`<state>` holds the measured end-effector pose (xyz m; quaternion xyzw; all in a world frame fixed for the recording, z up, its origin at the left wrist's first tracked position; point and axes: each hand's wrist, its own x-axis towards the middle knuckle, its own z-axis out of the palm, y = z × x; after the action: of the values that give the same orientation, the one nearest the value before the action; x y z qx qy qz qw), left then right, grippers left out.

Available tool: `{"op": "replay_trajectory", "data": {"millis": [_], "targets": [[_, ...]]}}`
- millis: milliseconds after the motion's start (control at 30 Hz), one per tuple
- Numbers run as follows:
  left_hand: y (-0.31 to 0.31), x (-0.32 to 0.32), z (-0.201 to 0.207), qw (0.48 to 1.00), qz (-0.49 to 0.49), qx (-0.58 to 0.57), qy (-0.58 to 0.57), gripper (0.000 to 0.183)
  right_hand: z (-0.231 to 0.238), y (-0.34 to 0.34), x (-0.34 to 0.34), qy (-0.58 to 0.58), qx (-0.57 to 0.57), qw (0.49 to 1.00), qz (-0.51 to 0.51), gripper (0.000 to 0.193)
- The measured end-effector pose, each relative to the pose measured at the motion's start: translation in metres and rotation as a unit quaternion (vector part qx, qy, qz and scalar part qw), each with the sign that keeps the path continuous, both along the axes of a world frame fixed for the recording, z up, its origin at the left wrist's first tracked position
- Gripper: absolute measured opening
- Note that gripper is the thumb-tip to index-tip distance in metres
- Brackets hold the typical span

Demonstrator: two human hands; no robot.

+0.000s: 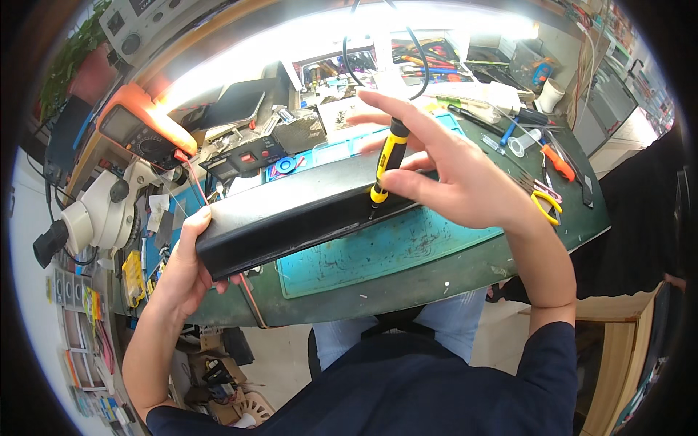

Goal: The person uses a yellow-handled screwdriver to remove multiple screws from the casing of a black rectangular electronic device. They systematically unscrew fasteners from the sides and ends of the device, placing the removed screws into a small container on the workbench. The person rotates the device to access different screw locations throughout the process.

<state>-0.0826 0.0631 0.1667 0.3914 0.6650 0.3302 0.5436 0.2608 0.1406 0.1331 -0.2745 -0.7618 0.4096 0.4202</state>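
A long black box-shaped device is held tilted above the bench. My left hand grips its left end, the thumb on the top edge and the fingers underneath. A yellow-and-black screwdriver stands nearly upright, its tip at the device's front face, right of the middle. My right hand has the thumb against the screwdriver's lower handle. Its other fingers are stretched out around and behind the handle, and their exact contact is partly hidden. Beneath the device lies a light-blue work mat.
An orange multimeter and a white microscope stand at the left. Yellow-handled pliers and an orange-handled screwdriver lie at the right. Tool trays line the back beneath a bright lamp. A red cable hangs over the front edge.
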Motion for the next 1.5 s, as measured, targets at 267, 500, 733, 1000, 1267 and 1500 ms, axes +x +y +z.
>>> {"op": "replay_trajectory", "data": {"millis": [267,500,733,1000,1267,1500], "targets": [[0.0,-0.001,0.0,1.0,-0.003,0.002,0.005,0.067,-0.005,0.003,0.0,-0.041,0.07,0.995,-0.067,0.066],[0.0,0.002,0.001,1.0,-0.004,0.002,0.009,0.067,0.001,-0.003,0.004,-0.071,0.083,0.992,-0.07,0.065],[0.001,-0.002,-0.001,1.0,-0.013,-0.002,0.003,0.068,-0.005,0.001,0.002,-0.055,0.094,0.99,-0.085,0.068],[0.0,-0.001,0.0,1.0,-0.016,0.0,0.003,0.067,-0.006,0.002,0.004,-0.078,0.144,0.984,-0.076,0.066],[0.0,0.001,0.002,1.0,-0.006,-0.006,0.004,0.065,0.004,-0.004,0.005,-0.107,0.054,0.992,-0.046,0.072],[-0.002,0.005,0.003,1.0,0.0,0.0,0.018,0.066,-0.002,-0.006,-0.001,-0.102,0.133,0.984,-0.058,0.078]]}}
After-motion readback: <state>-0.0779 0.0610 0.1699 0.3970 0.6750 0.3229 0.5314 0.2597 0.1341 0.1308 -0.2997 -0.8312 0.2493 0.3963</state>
